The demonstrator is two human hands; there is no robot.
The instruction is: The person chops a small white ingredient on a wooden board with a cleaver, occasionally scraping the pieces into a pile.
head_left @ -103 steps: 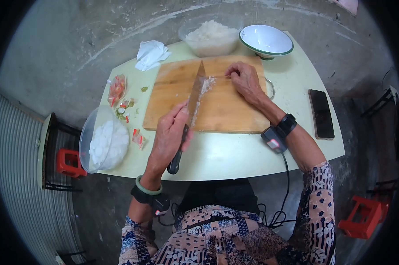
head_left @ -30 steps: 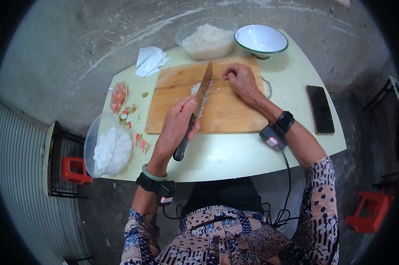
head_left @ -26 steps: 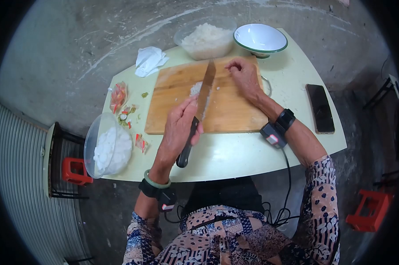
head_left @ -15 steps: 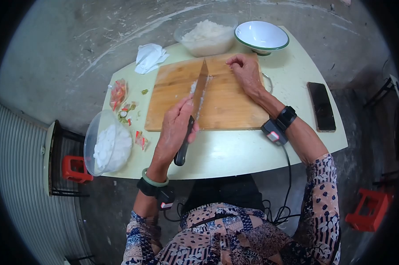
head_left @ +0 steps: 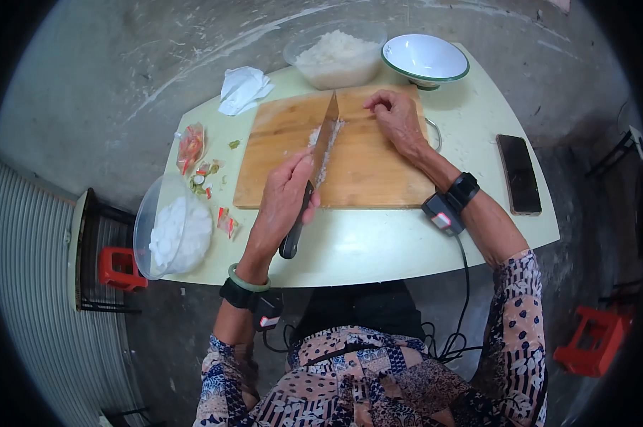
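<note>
My left hand (head_left: pixel 288 194) is wrapped round the black handle of a large knife (head_left: pixel 326 135), whose blade points away from me over the wooden cutting board (head_left: pixel 378 178). Small white bits (head_left: pixel 324 169) lie along both sides of the blade. On the board's right side rests my right hand (head_left: pixel 398 122), its fingers curled in toward the palm; whether they hold anything is hidden. Behind the board is a clear bowl of white shredded food (head_left: pixel 338 58). A white bowl with a green rim (head_left: pixel 426 57) stands to its right.
Left of the board are a crumpled white tissue (head_left: pixel 243 90), a plastic bag with red contents (head_left: pixel 191 148), scraps (head_left: pixel 200 181), a small wrapper (head_left: pixel 227 223) and a clear bowl of white pieces (head_left: pixel 181 235). A phone (head_left: pixel 519 174) lies right. Red stools (head_left: pixel 592 341) stand on the floor.
The knife has shifted slightly, and the white bits beside the blade look a little more spread. My right hand has stayed nearly still.
</note>
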